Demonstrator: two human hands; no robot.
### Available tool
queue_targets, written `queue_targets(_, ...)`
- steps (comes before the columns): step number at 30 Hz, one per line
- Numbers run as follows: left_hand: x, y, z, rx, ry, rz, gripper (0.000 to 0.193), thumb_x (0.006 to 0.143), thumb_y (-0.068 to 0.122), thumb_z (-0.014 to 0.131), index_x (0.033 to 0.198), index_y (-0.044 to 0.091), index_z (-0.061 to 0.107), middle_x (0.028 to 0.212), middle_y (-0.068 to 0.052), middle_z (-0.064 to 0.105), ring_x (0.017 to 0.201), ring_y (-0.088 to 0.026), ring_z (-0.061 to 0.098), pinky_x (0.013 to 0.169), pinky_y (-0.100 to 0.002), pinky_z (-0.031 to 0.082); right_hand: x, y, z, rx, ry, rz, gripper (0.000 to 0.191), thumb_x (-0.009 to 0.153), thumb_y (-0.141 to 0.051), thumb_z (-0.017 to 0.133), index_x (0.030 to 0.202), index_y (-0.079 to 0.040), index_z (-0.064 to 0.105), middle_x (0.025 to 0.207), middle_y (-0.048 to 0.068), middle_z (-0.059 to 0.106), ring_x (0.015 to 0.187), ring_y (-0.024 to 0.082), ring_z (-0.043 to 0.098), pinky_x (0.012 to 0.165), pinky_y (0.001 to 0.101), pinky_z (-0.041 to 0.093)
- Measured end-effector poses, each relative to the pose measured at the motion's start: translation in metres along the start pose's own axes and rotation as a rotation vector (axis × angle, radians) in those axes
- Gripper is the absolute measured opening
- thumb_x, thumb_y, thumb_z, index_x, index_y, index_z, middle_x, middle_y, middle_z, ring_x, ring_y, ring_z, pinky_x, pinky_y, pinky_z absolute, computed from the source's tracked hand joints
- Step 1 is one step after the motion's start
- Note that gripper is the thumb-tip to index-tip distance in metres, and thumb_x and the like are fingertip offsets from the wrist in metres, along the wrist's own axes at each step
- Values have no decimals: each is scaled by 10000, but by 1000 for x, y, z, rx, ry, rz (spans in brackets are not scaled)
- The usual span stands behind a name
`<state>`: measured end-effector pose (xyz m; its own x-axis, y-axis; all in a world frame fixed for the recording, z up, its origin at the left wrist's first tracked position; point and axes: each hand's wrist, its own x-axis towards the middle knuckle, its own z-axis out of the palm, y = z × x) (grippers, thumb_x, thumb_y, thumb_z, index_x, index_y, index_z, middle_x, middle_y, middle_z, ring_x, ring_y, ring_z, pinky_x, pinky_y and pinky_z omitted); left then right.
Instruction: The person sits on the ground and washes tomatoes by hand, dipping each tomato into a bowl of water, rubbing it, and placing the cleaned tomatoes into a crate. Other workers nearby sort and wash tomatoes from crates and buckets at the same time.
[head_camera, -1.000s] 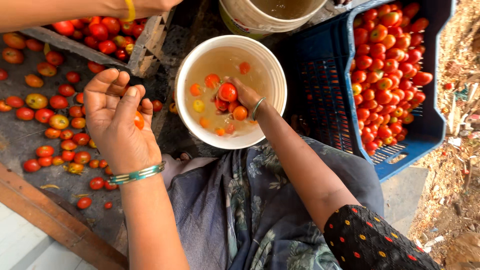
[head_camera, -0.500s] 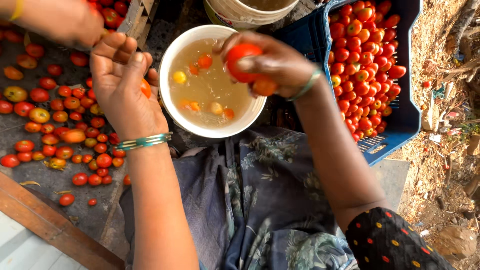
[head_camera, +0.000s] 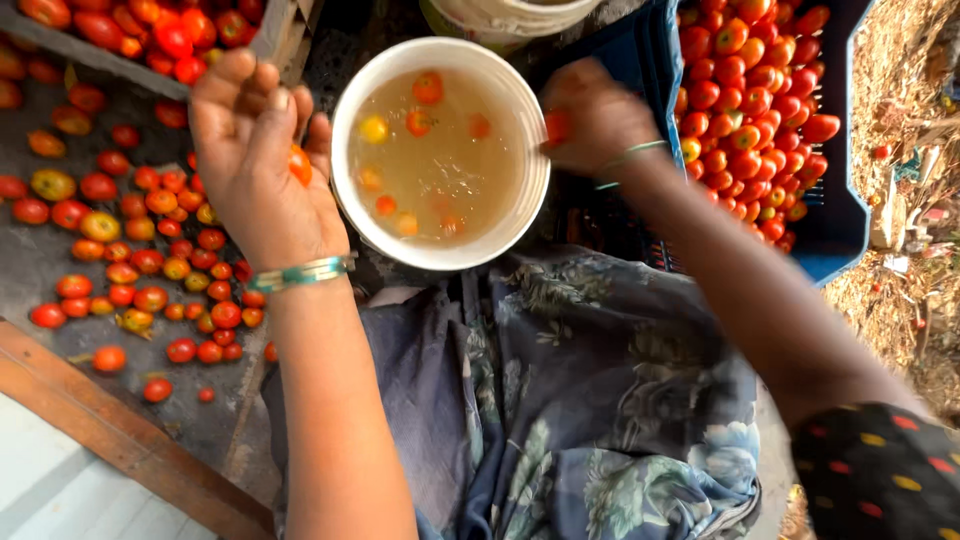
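Head view. Left hand (head_camera: 262, 170) raised just left of the white bucket (head_camera: 355, 215), fingers curled around a small orange-red tomato (head_camera: 299, 165) that peeks out between thumb and fingers. Right hand (head_camera: 592, 122) at the bucket's right rim, blurred; a red tomato in right hand (head_camera: 556, 127) shows at the fingertips, grasp closed around it. Bucket holds cloudy water with several small tomatoes afloat. Blue crate (head_camera: 835, 215) to the right is piled with red tomatoes; more lie scattered on the dark counter (head_camera: 40, 260) to the left.

Handling, judged: the fruit is light, thin-skinned, soft when ripe, likely wet and slippery. Best cupped by fingertips around the widest part, gentle pressure only, or the skin splits.

Orientation: near-round, slightly oval; mostly covered by the fingers, so long axis and stem end cannot be told.
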<state>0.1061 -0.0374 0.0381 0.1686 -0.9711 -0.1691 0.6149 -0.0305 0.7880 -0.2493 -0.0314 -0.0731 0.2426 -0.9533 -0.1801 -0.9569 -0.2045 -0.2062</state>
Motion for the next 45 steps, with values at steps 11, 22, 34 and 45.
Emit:
queue_targets(11,-2,3,-12,0,35,-43,235,1077,-32,650,1267,102,619,1193,-21,650,1018,-123,643,918,-298,552,0,12,-30,68,-44,-218,431,926,-383,807,1283,-155,730,1363,51,657,1336,287,583,1185,455,462)
queue_targets(22,10,2,-10,48,105,-92,214,1057,-20,656,1233,98,625,1192,-19,645,1009,-115,627,900,-278,531,97,-144,168,175,-300,165,438,940,-138,479,1361,-159,599,1430,235,537,1065,412,681,888,500,555)
queue_targets(34,-7,1,-8,71,93,-74,201,1042,-15,649,1209,90,608,1137,-18,634,946,-107,614,826,-266,524,65,-73,154,1020,-267,706,198,972,-218,551,1079,-132,693,1132,104,755,967,307,778,866,402,623)
queue_targets(45,-4,0,6,91,133,-196,207,1000,2,637,1195,64,607,1116,-31,650,938,-106,634,825,-258,520,160,-80,160,15,-509,350,579,944,-311,622,1504,-242,489,1415,173,619,1289,355,606,1062,448,498)
